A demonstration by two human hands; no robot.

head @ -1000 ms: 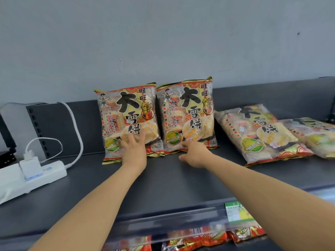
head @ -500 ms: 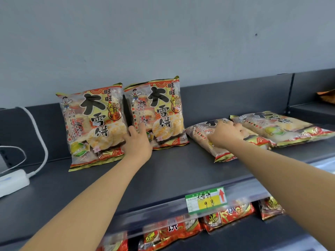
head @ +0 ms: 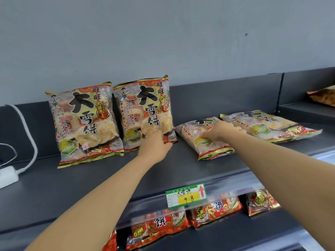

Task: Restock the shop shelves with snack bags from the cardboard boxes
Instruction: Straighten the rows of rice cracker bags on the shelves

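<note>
The person is straightening rice-cracker bags on the dark top shelf (head: 90,182), which is running behind the green-and-yellow price tag (head: 186,196). Up and left of the tag, the left hand (head: 154,144) is pressing flat, spread fingers against the lower front of the right-hand upright bag (head: 145,109), propping it beside its standing twin (head: 81,120). Above and a little right of the tag, the right hand (head: 222,130) is lying on the nearer flat bag (head: 199,142). Its fingers are reaching past the far edge toward the second flat bag (head: 268,124), and I cannot tell whether they are curling round that edge. To my eye, the next move is calling for tipping this flat bag upright next to the standing pair. The cardboard boxes are lying out of view, and the shelf lip is half hiding the red bags (head: 159,223) below the tag.
</note>
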